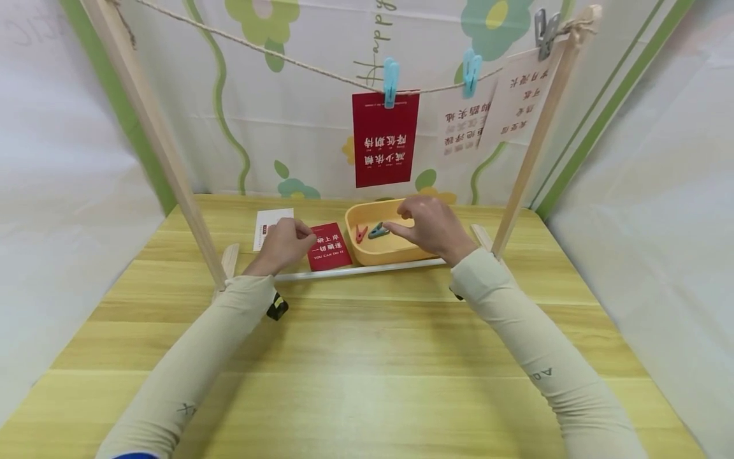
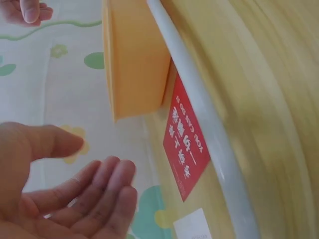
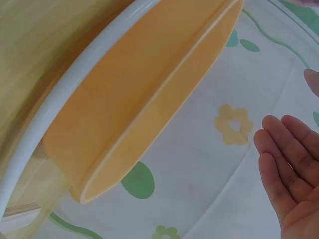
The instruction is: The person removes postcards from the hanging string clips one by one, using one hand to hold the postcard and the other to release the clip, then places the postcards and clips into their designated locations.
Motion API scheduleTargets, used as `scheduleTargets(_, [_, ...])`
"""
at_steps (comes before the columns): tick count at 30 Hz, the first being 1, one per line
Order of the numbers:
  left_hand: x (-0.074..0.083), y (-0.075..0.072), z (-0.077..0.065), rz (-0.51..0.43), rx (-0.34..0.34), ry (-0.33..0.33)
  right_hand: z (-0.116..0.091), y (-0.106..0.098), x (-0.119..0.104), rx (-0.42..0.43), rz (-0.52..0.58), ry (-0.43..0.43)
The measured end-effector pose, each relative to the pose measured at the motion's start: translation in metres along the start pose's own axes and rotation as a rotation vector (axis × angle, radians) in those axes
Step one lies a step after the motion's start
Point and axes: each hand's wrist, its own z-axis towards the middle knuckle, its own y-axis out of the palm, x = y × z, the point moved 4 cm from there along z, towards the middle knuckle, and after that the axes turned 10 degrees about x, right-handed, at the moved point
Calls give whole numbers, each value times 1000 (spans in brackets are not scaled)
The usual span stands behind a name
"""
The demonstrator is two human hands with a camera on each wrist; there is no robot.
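My left hand hovers over the white card and beside the red card on the table. In the left wrist view its fingers are loosely bent, with a gap to the thumb and nothing held. Above the right part of the yellow tray is my right hand, thumb and fingers apart. The right wrist view shows its fingers relaxed and holding nothing. Inside the tray lie a red clothespin and a blue-grey clothespin.
A twine line runs between two wooden posts. Blue clothespins are on it, one at the top of a hanging red card. White cards hang at right, with a grey clip near the post. A white bar crosses before the tray.
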Motion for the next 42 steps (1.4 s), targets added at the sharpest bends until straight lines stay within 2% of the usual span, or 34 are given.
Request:
scheduleTargets(12, [22, 0, 4, -66, -5, 89, -1, -12, 2, 74, 17, -47])
scheduleTargets(24, [49, -3, 4, -198, 74, 212, 1, -24, -2, 109, 28, -79])
scheduleTargets(36, [80, -7, 5, -226, 147, 359, 2, -35, -5, 139, 16, -80])
scheduleTargets(42, [91, -11, 5, -299, 168, 389, 3, -39, -7, 137, 22, -81])
